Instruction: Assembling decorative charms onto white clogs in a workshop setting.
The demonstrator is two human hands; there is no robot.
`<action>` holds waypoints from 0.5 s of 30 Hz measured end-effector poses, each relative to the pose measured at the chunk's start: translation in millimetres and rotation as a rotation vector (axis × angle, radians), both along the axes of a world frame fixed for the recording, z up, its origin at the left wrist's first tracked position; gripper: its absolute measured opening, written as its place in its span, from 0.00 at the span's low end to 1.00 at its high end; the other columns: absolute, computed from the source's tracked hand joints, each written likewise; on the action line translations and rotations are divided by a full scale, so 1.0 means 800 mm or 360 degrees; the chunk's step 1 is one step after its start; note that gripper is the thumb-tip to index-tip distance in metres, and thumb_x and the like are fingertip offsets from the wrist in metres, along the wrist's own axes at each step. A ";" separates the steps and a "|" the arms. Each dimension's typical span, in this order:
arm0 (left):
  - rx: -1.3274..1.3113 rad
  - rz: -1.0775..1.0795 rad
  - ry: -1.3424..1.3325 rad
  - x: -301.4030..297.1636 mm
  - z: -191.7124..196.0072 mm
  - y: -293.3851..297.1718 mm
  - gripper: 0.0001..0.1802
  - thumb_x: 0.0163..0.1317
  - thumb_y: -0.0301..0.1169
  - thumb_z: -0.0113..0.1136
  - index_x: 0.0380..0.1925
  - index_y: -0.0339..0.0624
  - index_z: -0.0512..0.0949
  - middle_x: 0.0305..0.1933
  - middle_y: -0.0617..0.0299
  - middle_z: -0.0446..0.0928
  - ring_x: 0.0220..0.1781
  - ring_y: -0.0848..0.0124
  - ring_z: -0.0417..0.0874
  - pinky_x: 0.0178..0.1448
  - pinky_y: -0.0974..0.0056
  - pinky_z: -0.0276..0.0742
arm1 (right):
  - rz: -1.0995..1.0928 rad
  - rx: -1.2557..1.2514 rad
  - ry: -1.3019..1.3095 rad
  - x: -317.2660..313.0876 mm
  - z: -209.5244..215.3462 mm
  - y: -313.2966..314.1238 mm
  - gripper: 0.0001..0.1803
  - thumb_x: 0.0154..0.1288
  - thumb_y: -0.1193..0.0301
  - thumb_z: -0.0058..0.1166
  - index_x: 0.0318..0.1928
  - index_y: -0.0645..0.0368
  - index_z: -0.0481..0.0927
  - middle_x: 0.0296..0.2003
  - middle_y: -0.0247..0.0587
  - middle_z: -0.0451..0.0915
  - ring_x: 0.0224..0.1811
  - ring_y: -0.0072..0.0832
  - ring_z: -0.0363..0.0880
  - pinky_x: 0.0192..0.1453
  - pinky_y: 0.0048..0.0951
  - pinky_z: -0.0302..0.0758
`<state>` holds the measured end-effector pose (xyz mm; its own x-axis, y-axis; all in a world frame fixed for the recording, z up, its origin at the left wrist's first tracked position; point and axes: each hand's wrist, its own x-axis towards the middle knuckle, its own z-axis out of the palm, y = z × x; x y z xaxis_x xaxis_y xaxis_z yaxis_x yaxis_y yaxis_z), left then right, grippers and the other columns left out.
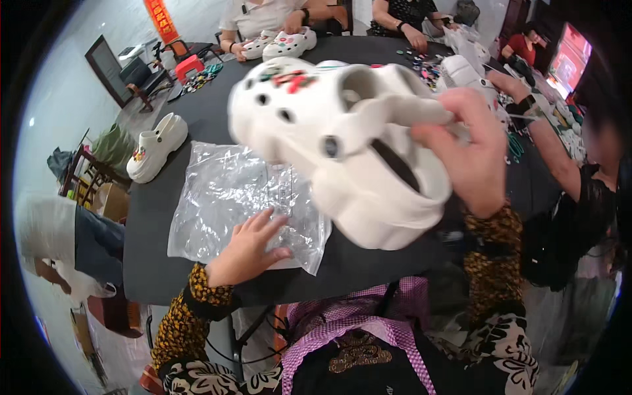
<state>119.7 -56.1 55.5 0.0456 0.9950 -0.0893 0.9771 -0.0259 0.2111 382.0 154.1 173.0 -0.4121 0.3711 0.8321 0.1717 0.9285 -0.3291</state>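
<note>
Raised above the table is a pair of white foam clogs [299, 135], one behind the other, with red and green charms on the toe of the front one. My right hand [477, 151] grips them near the heel straps, its fingers closed. A clear plastic bag [220, 197] lies flat on the black table, below and left of the clogs. Over the bag's near edge, my left hand [245, 251] has its fingers spread and holds nothing; whether it presses on the plastic I cannot tell.
Another white clog [158, 148] with charms stands at the table's left edge. Across the black table [217, 105], a person handles white clogs [289, 45]. Small charms [424, 69] lie scattered at the far right. A co-worker's arm [553, 141] reaches in from the right.
</note>
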 end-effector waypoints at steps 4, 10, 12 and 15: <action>0.0690 0.0501 -0.1585 0.020 0.030 -0.009 0.32 0.66 0.26 0.47 0.68 0.35 0.50 0.64 0.46 0.65 0.61 0.58 0.71 0.63 0.58 0.67 | 0.0084 0.0136 0.0082 -0.043 -0.019 -0.012 0.15 0.46 0.76 0.66 0.34 0.61 0.75 0.31 0.39 0.73 0.32 0.31 0.72 0.35 0.28 0.70; 0.0827 0.0635 -0.2208 0.034 0.058 -0.044 0.52 0.59 0.64 0.48 0.70 0.37 0.45 0.69 0.49 0.59 0.66 0.59 0.67 0.65 0.56 0.65 | 0.0109 0.0241 -0.0312 -0.087 -0.060 -0.089 0.17 0.48 0.60 0.64 0.36 0.56 0.78 0.34 0.38 0.72 0.44 0.37 0.68 0.44 0.43 0.62; 0.0912 0.0716 -0.2315 0.024 0.043 -0.039 0.48 0.62 0.63 0.44 0.69 0.37 0.49 0.70 0.51 0.58 0.70 0.60 0.62 0.70 0.56 0.60 | 0.0196 0.0146 -0.0500 -0.104 -0.077 -0.124 0.23 0.47 0.58 0.63 0.42 0.58 0.78 0.35 0.39 0.72 0.45 0.36 0.68 0.45 0.42 0.62; 0.0774 0.1039 -0.2352 -0.061 0.003 -0.054 0.28 0.71 0.38 0.42 0.66 0.32 0.58 0.65 0.51 0.64 0.63 0.65 0.69 0.66 0.62 0.64 | 0.0746 -0.0078 -0.0385 -0.111 -0.090 -0.166 0.26 0.49 0.63 0.61 0.48 0.60 0.72 0.43 0.48 0.70 0.51 0.42 0.69 0.51 0.44 0.65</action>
